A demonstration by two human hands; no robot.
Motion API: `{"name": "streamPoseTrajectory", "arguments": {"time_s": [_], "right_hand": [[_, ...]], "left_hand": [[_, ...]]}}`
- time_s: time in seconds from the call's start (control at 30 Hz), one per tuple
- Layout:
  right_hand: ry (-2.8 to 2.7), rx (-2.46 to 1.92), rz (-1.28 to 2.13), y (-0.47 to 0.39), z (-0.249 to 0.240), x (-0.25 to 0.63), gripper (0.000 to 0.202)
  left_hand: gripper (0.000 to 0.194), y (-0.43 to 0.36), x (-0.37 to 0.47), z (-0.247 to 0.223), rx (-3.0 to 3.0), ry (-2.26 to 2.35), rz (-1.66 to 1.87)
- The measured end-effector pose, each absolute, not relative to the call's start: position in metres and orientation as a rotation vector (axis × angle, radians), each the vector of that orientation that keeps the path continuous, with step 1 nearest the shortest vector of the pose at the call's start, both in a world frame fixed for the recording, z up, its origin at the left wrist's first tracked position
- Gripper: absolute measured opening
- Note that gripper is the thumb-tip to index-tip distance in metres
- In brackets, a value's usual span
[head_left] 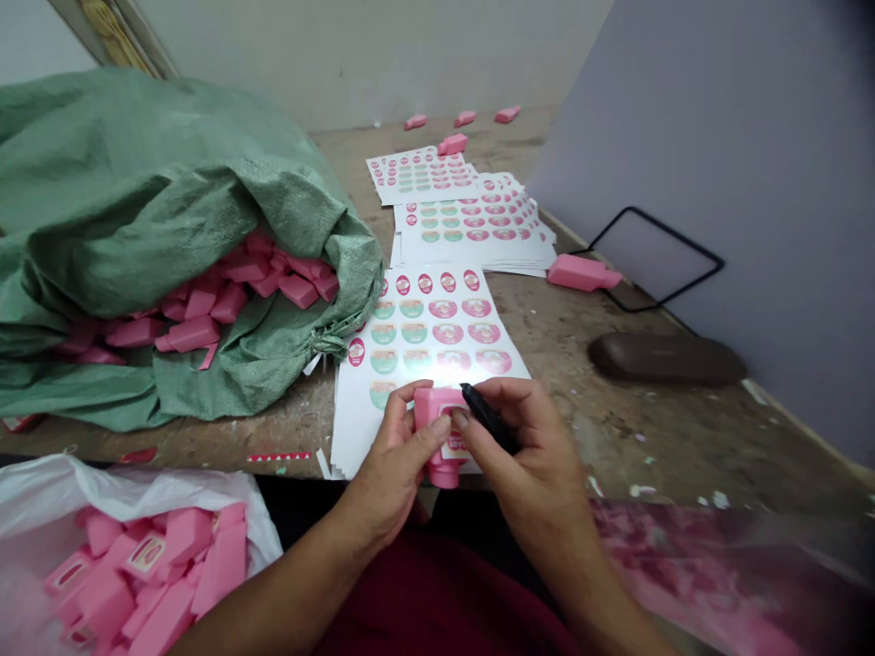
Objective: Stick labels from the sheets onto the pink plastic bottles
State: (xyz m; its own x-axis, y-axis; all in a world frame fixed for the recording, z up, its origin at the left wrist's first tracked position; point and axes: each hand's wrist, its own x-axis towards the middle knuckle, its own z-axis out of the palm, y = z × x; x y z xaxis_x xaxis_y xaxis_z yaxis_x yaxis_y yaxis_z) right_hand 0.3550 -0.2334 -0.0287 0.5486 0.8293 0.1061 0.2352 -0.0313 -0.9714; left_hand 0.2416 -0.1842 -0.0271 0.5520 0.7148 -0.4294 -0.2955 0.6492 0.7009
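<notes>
While the left hand (389, 469) pinches a small pink plastic bottle (432, 403), bagged pink bottles lie near it.
Nearest, an open white plastic bag (140, 480) at lower left holds a heap of pink bottles (102, 597), some labelled; at lower right, blurred pink contents show through clear plastic (725, 565). The pinched bottle is above the worktop's (561, 415) near edge, neck toward the person; the right hand (540, 460) closes around a slim black pen-like tool (493, 421), thumb at the bottle's label. Beyond lie white sheets of pink and green oval stickers (466, 351), beside a green woven sack (170, 128) whose open mouth shows piled pink bottles (198, 333). Farther back, loose pink bottles (578, 272) lie about.
</notes>
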Motion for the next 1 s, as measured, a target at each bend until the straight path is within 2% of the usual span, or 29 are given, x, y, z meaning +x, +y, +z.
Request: {"name": "streamPoseTrajectory", "arguments": {"time_s": [0.27, 0.5, 0.73, 1.0], "right_hand": [[-1.163, -1.768, 0.478, -0.240, -0.026, 0.355, 0.016], [-1.009, -1.582, 0.810, -0.240, -0.016, 0.358, 0.015], [-0.906, -1.546, 0.863, -0.239, -0.015, 0.360, 0.019], [-0.824, -1.484, 0.907, -0.235, -0.024, 0.358, 0.026]], "left_hand": [[0.030, -0.187, 0.242, -0.031, 0.649, 0.818, 0.790], [0.026, -0.187, 0.243, -0.034, 0.635, 0.810, 0.804], [0.044, -0.189, 0.239, -0.036, 0.593, 0.820, 0.814], [0.046, -0.188, 0.236, -0.036, 0.620, 0.784, 0.765]]}}
